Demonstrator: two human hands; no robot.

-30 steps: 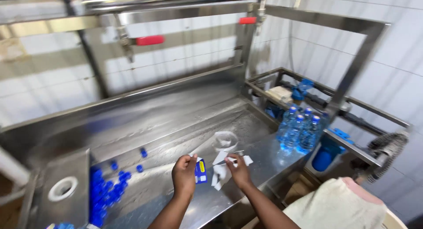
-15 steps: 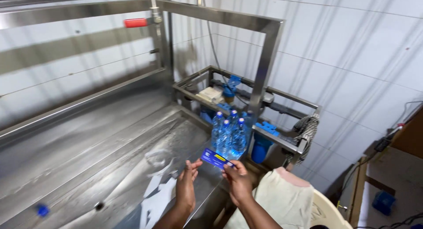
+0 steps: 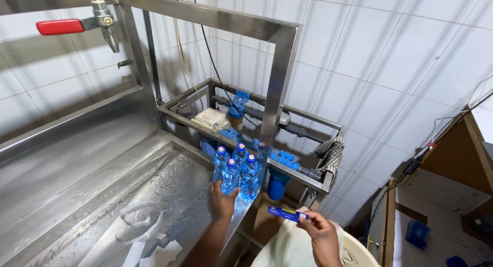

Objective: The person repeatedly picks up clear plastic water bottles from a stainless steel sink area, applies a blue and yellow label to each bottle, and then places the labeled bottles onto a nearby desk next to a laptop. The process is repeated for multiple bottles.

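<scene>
Head view looks down on a wet steel worktop (image 3: 102, 164). Left hand (image 3: 223, 201) is wrapped around a small water bottle (image 3: 229, 177) with a blue cap, at the front of a cluster of bottles (image 3: 241, 167) standing at the worktop's corner — just above centre. Right hand (image 3: 319, 228), at five o'clock and clear of the worktop, pinches a blue label (image 3: 286, 213) between thumb and fingers. Cut white paper scraps (image 3: 154, 251) lie at seven o'clock — beside a clear plastic ring (image 3: 137, 222). A red-handled tap (image 3: 77, 24) hangs at eleven o'clock.
</scene>
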